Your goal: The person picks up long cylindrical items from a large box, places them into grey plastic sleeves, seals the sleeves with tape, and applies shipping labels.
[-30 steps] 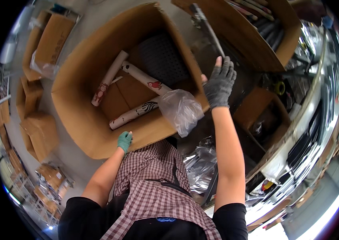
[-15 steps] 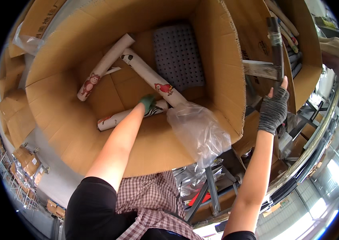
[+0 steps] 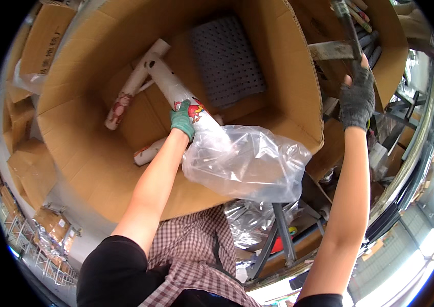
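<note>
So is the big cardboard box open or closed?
Open. The big cardboard box has its flaps spread wide, so you can see rolled tubes and a grey dotted mat lying inside.

We see our left hand [image 3: 182,118] in a green glove and our right hand [image 3: 356,97] in a dark grey fingerless glove. The big box [image 3: 73,138] is plain brown cardboard. The rolls [image 3: 173,89] inside it are white with a red cartoon print. The mat [image 3: 227,61] at the bottom of the box is grey, dotted with small dark holes. The plastic bag [image 3: 247,163] is clear and glossy. Our apron [image 3: 196,266] is checked in red-brown and white over a black shirt [image 3: 109,271]. The bar [image 3: 347,25] is dark grey.
</note>
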The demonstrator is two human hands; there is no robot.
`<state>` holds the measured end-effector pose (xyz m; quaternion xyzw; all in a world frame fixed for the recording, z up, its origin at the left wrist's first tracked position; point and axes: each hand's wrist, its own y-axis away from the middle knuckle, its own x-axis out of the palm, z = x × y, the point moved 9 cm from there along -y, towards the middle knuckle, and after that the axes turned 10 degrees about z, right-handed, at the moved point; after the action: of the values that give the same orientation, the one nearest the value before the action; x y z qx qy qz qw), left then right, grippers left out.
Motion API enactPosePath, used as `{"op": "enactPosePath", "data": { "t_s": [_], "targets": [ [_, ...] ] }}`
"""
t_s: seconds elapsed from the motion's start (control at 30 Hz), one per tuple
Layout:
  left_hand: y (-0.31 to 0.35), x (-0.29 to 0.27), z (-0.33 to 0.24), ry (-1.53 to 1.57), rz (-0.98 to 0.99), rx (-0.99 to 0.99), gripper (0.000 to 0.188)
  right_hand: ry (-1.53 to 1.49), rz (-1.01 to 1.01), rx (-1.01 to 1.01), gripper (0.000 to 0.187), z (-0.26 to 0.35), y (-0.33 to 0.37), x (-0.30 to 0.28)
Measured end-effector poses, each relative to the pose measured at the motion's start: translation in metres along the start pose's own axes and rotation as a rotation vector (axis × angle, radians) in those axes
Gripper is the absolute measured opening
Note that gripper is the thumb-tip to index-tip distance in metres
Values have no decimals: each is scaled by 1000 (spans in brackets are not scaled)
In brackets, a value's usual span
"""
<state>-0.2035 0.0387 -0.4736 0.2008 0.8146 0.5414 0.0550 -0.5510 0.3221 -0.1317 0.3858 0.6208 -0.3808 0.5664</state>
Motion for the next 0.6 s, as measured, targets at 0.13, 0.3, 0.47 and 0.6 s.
{"op": "enactPosePath", "data": {
  "t_s": [0.13, 0.3, 0.47, 0.6],
  "targets": [
    [122, 36, -103, -52, 10, 630, 63, -19, -40, -96, 84, -40, 1, -7],
    [194, 29, -214, -313, -207, 1212, 69, -337, -317, -211, 49, 41, 113, -75],
    [311, 61, -286, -429, -34, 1413, 77, -620, 301, -211, 47, 134, 306, -19],
    [379, 94, -270, -338, 334, 1193, 70, -1024, 123, 64, 80, 143, 323, -81]
  ]
}}
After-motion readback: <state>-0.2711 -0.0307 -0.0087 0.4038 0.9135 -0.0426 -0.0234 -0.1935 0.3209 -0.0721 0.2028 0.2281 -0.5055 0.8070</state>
